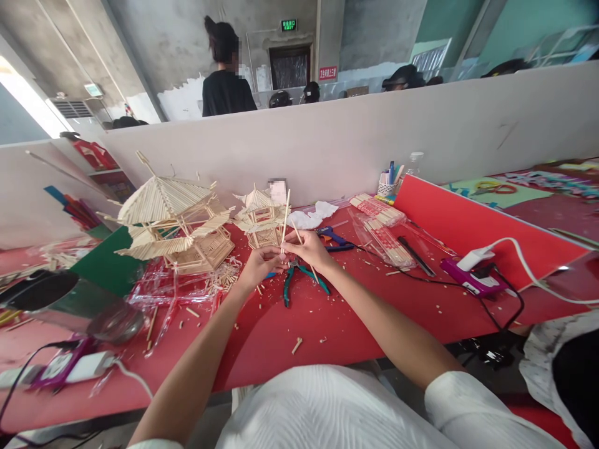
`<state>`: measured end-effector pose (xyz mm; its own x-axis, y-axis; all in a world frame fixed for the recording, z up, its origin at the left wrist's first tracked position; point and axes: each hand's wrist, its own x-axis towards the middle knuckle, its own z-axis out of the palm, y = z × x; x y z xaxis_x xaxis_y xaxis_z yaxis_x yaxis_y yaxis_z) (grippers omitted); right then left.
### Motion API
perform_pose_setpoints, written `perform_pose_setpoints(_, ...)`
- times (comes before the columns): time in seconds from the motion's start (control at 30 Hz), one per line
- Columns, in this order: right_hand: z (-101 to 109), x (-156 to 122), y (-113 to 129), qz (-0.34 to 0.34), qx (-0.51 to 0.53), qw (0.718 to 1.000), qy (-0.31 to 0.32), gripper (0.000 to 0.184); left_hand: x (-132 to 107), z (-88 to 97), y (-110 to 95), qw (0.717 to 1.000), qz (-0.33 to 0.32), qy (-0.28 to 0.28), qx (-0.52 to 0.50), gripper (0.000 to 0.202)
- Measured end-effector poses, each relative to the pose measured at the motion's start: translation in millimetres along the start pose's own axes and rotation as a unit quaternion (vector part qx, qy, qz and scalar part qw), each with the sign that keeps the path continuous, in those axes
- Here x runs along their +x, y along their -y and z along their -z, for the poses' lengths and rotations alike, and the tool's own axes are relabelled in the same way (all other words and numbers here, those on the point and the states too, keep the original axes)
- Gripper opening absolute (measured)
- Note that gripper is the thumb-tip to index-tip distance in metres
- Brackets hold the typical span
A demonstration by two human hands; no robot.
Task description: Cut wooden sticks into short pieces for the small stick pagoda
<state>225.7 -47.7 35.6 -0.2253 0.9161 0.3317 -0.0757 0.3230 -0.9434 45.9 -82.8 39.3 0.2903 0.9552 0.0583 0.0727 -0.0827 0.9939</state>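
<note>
My left hand (258,265) and my right hand (309,248) meet over the red table (327,318), fingers pinched together on thin wooden sticks (286,215). One stick stands nearly upright from the pinch; another slants down to the right under my right hand. Just below the hands lie green-handled pliers (294,280). Behind them stands a small stick pavilion model (259,221), and to its left a larger stick pagoda (175,218).
A blue glue gun (333,238), bags of sticks (384,234), a purple power strip (472,279) with white plug and cables lie to the right. Cut stick bits litter the table. A grey partition (374,137) runs behind; a person in black stands beyond it.
</note>
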Motion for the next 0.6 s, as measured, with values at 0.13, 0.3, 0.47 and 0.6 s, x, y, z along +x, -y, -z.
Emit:
perform_pose_setpoints(0.13, -0.1, 0.0, 0.0, 0.025, -0.014, 1.000, 0.001, 0.034, -0.4, -0.7, -1.5, 1.000, 0.011, -0.001, -0.018, 0.052)
perform_pose_setpoints(0.3, -0.3, 0.8, -0.7, 0.017, -0.015, 1.000, 0.008, 0.033, -1.2, 0.2, -2.4, 1.000, 0.014, -0.001, -0.012, 0.051)
perform_pose_setpoints(0.47, 0.5, 0.8, 0.6, -0.020, 0.016, 1.000, 0.005, 0.033, -1.0, 1.0, -2.0, 1.000, 0.021, -0.013, -0.014, 0.053)
perform_pose_setpoints(0.6, 0.3, -0.6, 6.3, -0.055, 0.048, 0.997, 0.018, 0.034, 0.3, 1.2, -0.2, 0.999, 0.023, -0.013, -0.030, 0.055)
